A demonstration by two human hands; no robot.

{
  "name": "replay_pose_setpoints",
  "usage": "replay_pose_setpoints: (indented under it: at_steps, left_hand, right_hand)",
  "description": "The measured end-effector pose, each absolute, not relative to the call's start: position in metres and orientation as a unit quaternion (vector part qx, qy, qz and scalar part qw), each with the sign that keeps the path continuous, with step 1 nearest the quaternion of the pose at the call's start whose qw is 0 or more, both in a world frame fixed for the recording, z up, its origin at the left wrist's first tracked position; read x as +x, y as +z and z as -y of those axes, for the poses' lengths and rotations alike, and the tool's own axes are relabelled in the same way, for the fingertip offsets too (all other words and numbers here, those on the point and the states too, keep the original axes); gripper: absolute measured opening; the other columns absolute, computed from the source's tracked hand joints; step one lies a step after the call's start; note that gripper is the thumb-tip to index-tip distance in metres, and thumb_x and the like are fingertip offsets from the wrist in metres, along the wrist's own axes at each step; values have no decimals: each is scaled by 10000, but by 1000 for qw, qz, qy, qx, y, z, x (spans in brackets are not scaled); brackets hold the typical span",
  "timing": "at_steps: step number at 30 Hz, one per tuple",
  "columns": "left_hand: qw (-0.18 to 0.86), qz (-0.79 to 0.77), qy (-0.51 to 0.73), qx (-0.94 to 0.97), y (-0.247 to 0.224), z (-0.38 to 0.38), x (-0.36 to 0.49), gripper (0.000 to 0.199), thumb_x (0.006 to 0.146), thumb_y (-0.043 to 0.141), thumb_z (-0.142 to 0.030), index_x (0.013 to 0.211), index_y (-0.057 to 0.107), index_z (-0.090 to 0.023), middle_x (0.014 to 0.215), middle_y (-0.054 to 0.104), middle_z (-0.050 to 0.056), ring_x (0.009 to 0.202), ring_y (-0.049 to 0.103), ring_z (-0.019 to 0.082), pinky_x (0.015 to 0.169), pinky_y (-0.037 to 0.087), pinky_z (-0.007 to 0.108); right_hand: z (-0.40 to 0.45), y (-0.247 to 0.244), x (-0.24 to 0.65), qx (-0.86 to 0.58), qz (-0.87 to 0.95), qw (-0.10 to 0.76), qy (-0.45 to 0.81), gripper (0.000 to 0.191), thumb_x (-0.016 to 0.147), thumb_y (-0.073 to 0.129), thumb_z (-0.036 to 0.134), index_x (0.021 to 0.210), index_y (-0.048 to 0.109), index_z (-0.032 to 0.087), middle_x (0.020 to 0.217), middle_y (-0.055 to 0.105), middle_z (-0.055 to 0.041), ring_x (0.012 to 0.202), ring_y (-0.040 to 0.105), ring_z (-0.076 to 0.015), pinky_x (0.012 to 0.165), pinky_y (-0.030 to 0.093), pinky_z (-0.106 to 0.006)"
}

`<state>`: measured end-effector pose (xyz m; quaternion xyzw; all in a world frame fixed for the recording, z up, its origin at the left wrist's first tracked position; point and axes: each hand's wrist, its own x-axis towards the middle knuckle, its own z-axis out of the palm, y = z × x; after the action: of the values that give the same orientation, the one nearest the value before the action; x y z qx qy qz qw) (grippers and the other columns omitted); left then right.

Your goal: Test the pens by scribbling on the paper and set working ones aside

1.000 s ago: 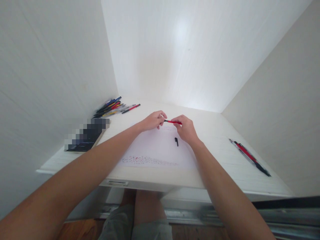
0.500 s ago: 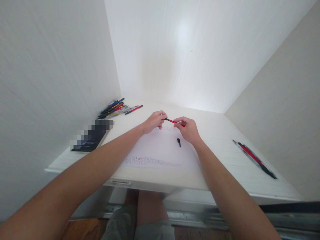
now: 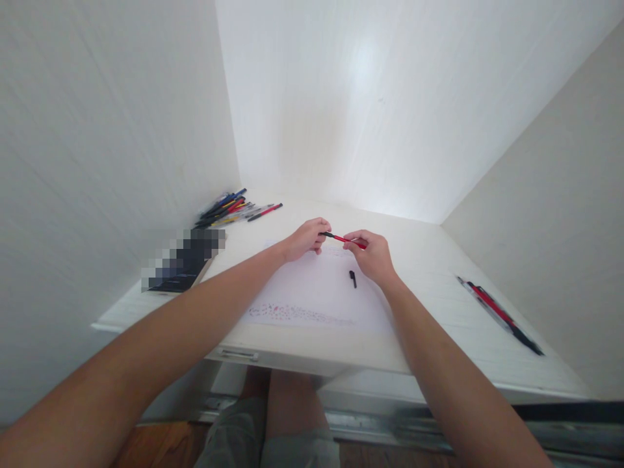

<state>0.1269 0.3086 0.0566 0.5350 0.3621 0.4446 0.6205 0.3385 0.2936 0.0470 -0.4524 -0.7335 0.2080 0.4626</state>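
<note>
A red pen (image 3: pixel 340 238) with a black end spans the gap between my two hands, above the far part of a white paper sheet (image 3: pixel 312 286). My left hand (image 3: pixel 308 239) is closed on the pen's black end. At the red barrel, my right hand (image 3: pixel 373 255) pinches with thumb and fingers; part of the barrel is hidden in it. Below the right hand, a small black pen cap (image 3: pixel 353 279) lies on the paper. Rows of small dark and red marks run along the sheet's near edge, with fainter ones near the far edge.
A pile of mixed pens (image 3: pixel 221 209) lies at the back left, with one red pen (image 3: pixel 265 212) beside it. Nearer is a dark, pixelated flat object (image 3: pixel 182 266). Several pens (image 3: pixel 497 312) lie at the right. White walls enclose the desk (image 3: pixel 424 292) on three sides.
The whole view has shifted slightly. Both hands keep hold of the red pen in nearly the same pose, and the cap stays on the paper.
</note>
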Motion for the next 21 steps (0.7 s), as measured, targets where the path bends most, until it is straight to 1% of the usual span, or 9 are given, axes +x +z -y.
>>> replay_pose_setpoints:
  at_steps: [6,8,11,13,17,19,21]
  left_hand:
    - [646,-364,464,485,60,-305,129,120,913,597,-190,823,527,-226,579,287,-100,423,276,83,454,399,224]
    - [656,-365,475,459,64,-302,130,141,894,602,-191,794,509,-226,561,289,-100,415,276,84,449,381,220]
    - [674,-363,495,412,72,-298,132,195,884,548,-181,716,458,-224,515,302,-89,395,256,86,434,357,223]
    - [682,-352,506,393,77,-295,133,213,891,507,-168,693,450,-222,488,339,-71,387,266,93,426,340,226]
    - [690,-321,525,381,83,-289,134,225,942,467,-161,726,511,-208,502,467,-33,400,354,106,429,346,235]
    - [688,-308,539,376,82,-289,135,242,983,472,-178,752,543,-198,534,522,-21,420,406,107,443,373,238]
    - [677,-298,563,369,79,-291,137,241,1011,526,-203,775,567,-186,556,543,-28,431,427,92,458,388,228]
  right_hand:
    - [-294,47,341,-442,737,480,176,92,825,745,245,910,777,228,976,813,-74,932,767,-262,925,602,-462]
    - [-294,48,341,-443,736,480,179,88,821,754,248,905,772,231,968,812,-70,924,766,-257,923,603,-459]
    - [-296,47,339,-446,724,488,200,89,814,759,252,899,764,227,953,812,-67,903,768,-248,912,605,-443]
    - [-297,47,338,-444,715,495,215,97,810,762,259,900,763,222,948,812,-67,898,769,-244,909,604,-434]
    - [-297,49,337,-446,699,510,227,111,796,772,267,893,770,214,934,810,-65,881,767,-238,899,598,-424]
    - [-295,50,336,-451,691,515,233,117,792,775,270,893,773,210,920,808,-64,869,767,-237,882,596,-419]
    - [-294,52,334,-455,684,516,244,128,789,779,278,897,774,209,895,804,-60,848,767,-235,852,597,-407]
